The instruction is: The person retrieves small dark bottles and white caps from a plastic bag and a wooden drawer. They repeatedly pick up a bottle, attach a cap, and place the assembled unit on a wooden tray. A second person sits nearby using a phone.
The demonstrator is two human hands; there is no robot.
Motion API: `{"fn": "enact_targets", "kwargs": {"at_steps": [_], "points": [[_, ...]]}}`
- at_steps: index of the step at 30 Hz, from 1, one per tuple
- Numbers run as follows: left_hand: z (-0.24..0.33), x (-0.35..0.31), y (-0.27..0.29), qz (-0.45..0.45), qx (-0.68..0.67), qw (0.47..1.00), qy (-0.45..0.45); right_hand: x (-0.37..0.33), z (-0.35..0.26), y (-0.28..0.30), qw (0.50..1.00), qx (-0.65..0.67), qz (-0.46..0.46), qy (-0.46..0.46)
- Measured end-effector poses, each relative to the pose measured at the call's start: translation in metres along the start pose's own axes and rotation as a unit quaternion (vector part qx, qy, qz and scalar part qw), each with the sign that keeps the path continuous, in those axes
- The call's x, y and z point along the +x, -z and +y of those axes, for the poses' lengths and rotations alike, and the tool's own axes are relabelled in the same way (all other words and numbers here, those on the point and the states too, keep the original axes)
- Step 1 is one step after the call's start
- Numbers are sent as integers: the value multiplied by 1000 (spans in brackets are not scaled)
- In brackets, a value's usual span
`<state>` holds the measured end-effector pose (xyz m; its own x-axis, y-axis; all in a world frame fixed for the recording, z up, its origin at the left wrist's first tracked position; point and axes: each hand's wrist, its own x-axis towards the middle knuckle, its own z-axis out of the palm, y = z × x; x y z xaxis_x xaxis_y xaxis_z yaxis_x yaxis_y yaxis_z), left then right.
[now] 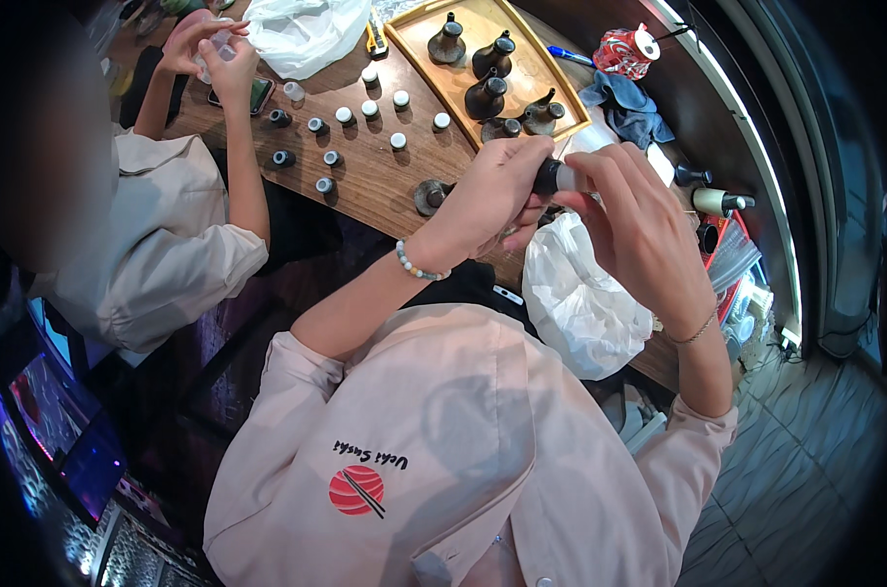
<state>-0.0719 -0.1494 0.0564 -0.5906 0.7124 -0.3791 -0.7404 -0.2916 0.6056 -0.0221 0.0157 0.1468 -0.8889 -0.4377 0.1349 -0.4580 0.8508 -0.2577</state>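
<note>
In front of my chest, my left hand grips a small dark bottle. The fingers of my right hand close around the white cap at its end. Next to my left wrist, a dark brown spouted jug stands on the wooden table. Beyond my hands is a light wooden tray with several similar dark jugs. Several small dark bottles with white caps stand to the left of the tray. A crumpled white plastic bag lies below my right hand.
At the left, a co-worker's hands hold a clear plastic piece beside a phone. Another white bag and a yellow cutter lie at the back. Blue cloth, a red patterned container and assorted bottles line the right side.
</note>
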Motion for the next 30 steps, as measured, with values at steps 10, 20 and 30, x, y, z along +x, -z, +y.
{"fn": "enact_targets", "kwargs": {"at_steps": [10,20,30], "points": [[-4,1,-7,-18,-46,999,-10,6,9,-8,988,94,97,-77],[10,5,-2,-12,-57,998,24,5,21,5,986,162,24,-11],[-8,8,-11,71,-21,994,-79,7,11,-9,997,46,48,-43]]}}
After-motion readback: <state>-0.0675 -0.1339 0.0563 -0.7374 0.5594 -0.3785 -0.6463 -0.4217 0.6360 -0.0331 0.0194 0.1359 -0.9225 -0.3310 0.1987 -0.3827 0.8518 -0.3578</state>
